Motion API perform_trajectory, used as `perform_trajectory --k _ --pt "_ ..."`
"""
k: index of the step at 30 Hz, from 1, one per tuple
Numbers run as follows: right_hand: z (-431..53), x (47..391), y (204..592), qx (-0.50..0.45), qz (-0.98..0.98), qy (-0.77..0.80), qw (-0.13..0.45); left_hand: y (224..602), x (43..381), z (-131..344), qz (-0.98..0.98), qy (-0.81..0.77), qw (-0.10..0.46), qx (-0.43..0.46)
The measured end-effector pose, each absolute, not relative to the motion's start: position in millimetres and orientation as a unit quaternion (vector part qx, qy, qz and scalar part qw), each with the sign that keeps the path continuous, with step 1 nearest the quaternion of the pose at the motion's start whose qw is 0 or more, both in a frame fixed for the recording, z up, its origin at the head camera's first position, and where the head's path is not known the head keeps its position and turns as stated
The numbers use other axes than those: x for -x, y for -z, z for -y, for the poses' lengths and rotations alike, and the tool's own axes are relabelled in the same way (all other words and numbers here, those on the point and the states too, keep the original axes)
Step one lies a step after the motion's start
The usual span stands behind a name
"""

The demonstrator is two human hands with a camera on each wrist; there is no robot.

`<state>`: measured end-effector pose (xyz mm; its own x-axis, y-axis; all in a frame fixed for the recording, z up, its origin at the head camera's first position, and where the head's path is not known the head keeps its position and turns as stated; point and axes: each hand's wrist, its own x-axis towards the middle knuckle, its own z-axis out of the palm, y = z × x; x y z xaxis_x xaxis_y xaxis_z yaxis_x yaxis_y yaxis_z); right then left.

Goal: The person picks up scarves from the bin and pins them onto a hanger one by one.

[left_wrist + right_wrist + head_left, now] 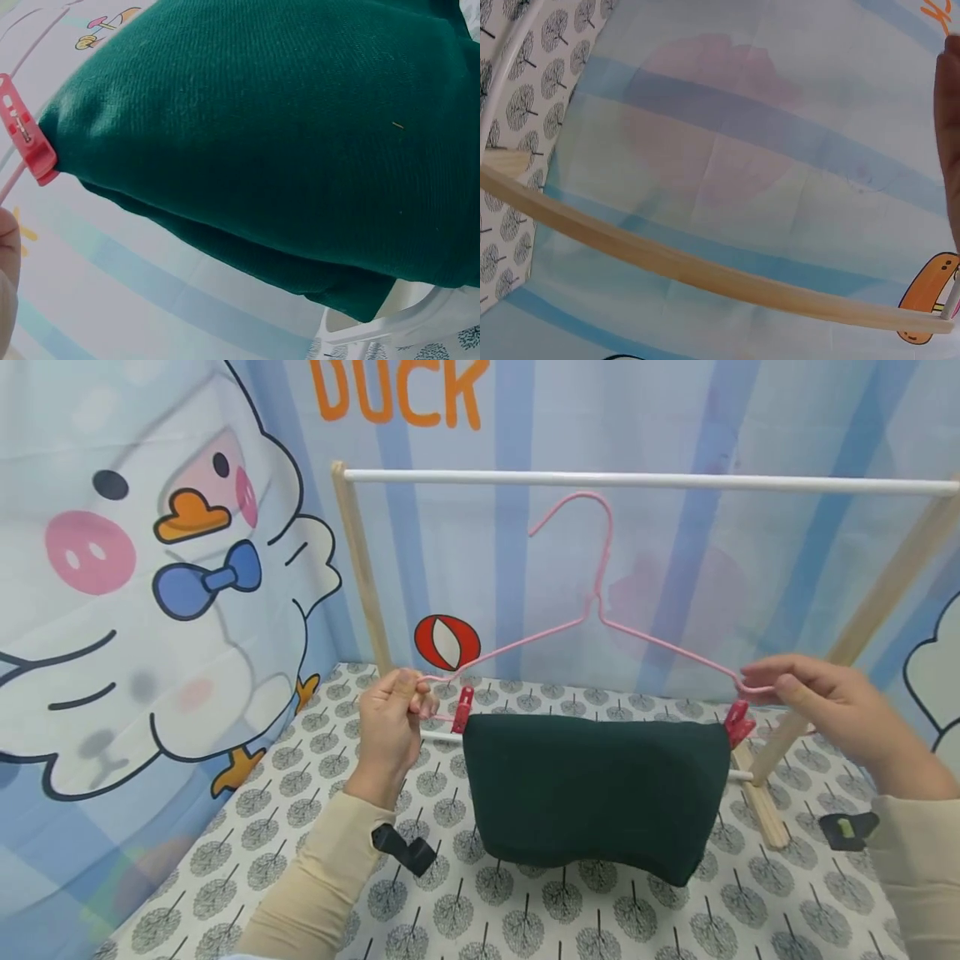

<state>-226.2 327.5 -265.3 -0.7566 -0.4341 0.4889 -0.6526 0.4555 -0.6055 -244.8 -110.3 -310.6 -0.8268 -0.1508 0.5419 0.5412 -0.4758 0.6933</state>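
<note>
A pink wire hanger (pixel 611 527) is held upright in front of me, its hook just below the white rail. My left hand (pixel 390 718) grips the hanger's left end between thumb and curled fingers. At the other end, my right hand (pixel 832 702) pinches the wire. A dark green cloth (pixel 592 793) hangs from the lower bar, fixed by a red clothespin (pixel 462 710) at its left corner and another red clothespin (pixel 738 723) at its right. Close up in the left wrist view, the clothespin (pixel 28 131) bites the cloth's corner. Only a sliver of the right hand (pixel 949 142) shows in the right wrist view.
Behind the hanger stands a rack with a white top rail (pixel 645 481), wooden posts (pixel 360 560) and a wooden foot (pixel 765 802). A tree-patterned cloth (pixel 300 852) covers the table. Printed curtains (pixel 660 410) surround it. A white container's rim (pixel 390 324) shows beneath the green cloth.
</note>
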Motion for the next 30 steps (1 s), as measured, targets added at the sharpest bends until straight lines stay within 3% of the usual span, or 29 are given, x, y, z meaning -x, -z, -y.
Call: perform_trajectory --k 7,17,24,30 --pt "-323.5 226.5 275.1 -0.412 0.764 -0.493 0.057 313.3 244.2 109.2 0.473 0.829 0.201 0.221" --pt "-313.9 214.0 280.2 -0.344 0.804 -0.479 0.074 320.3 247.6 112.5 0.485 0.813 0.215 0.241" --pt "-302.4 205.9 285.7 -0.297 0.799 -0.503 0.142 326.8 255.8 114.6 0.487 0.808 0.237 0.233" --pt "-299.2 202.4 289.9 -0.298 0.778 -0.529 0.164 329.8 259.7 114.3 0.495 0.806 0.234 0.226"
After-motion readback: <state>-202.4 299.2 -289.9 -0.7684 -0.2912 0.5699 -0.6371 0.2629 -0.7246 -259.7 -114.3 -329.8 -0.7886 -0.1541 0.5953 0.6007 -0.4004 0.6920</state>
